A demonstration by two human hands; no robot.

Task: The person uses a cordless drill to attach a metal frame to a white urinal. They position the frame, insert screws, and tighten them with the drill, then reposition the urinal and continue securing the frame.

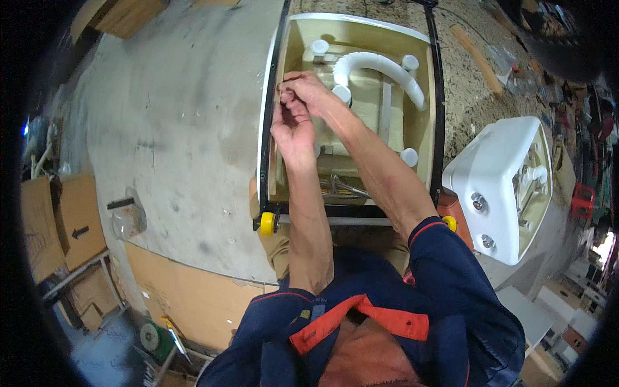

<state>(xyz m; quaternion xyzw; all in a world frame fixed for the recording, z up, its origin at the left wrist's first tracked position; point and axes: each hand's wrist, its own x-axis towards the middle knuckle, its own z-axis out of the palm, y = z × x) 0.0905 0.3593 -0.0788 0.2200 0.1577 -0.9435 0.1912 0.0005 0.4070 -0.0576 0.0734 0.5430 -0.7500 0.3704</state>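
A white, tub-like housing (348,20) with a cream inside lies open in front of me, framed by black metal bars (439,129). Both my hands meet at its left inner wall, close to the left bar. My left hand (295,129) is palm up with curled fingers. Just beyond it, my right hand (309,90) bends its fingers down toward the left fingertips. Whatever is pinched between them is too small or hidden to make out. A white corrugated hose (380,61) curves from a white round fitting (342,95) to the right of my hands.
Yellow wheels (267,224) sit at the frame's near corners. To the right stands a second white housing (493,187) with chrome knobs. A wooden strip (477,61) lies on the speckled floor beyond it. Cardboard boxes (77,219) and a clear container (127,219) are at left.
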